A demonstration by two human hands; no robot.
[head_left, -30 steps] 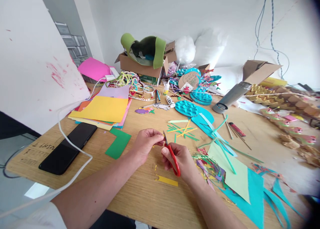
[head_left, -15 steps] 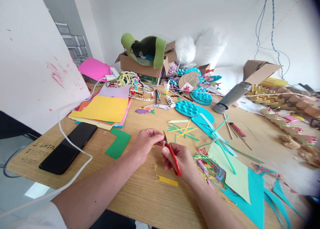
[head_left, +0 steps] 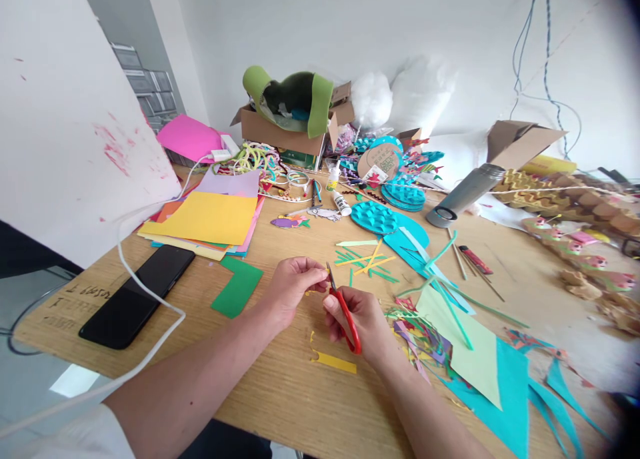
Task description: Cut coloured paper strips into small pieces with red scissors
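My right hand (head_left: 357, 315) grips a pair of red-handled scissors (head_left: 349, 319), whose blades point up and away from me. Just left of the blades, my left hand (head_left: 300, 285) is closed in a pinch on a small piece of yellow paper (head_left: 328, 269), mostly hidden by the fingers. The blade tips are right beside those fingertips. Below the hands a yellow paper offcut (head_left: 336, 362) lies on the wooden table (head_left: 280, 392). Left of my left hand is a cut piece of green paper (head_left: 237, 287). Beyond the hands are thin green and yellow paper strips (head_left: 367, 262).
At left lie a black phone (head_left: 137, 297), a white cable (head_left: 150, 292) and stacked coloured paper (head_left: 215, 219). Colourful paper scraps (head_left: 425, 342) and pale green paper (head_left: 463, 339) lie right. Farther back are a fish cutout (head_left: 289, 221), glue bottles (head_left: 341, 203) and a grey tumbler (head_left: 467, 195).
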